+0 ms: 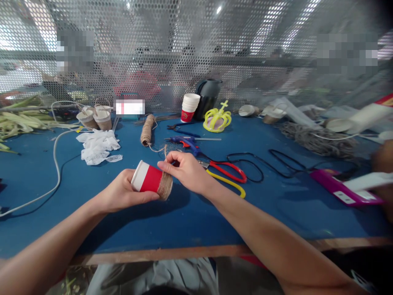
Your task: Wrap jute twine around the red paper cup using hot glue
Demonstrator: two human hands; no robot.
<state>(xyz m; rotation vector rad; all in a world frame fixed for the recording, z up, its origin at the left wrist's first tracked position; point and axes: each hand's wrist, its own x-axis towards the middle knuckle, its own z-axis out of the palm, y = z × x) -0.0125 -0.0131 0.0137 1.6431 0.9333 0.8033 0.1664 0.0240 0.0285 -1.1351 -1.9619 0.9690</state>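
Note:
My left hand (124, 192) is wrapped round a red and white paper cup (149, 179), which lies tilted on its side in the air with its rim to the left. Brown twine (165, 185) is wound in rows around the cup's base end. My right hand (181, 167) pinches the twine at the upper edge of the wound part, thumb against fingers. From there the strand runs up and back to a twine roll (147, 130) on the blue table. A blue glue gun (187, 143) lies behind my right hand, and scissors (229, 172) with red and yellow handles lie beside it.
Stacked cups (189, 107), a dark jug (209, 98) and a yellow crown-shaped piece (217, 119) stand at the back. White crumpled material (98, 145) and twine-wrapped cups (102, 119) are left. A purple power strip (344, 190), black cables and grey cord (319, 139) lie right.

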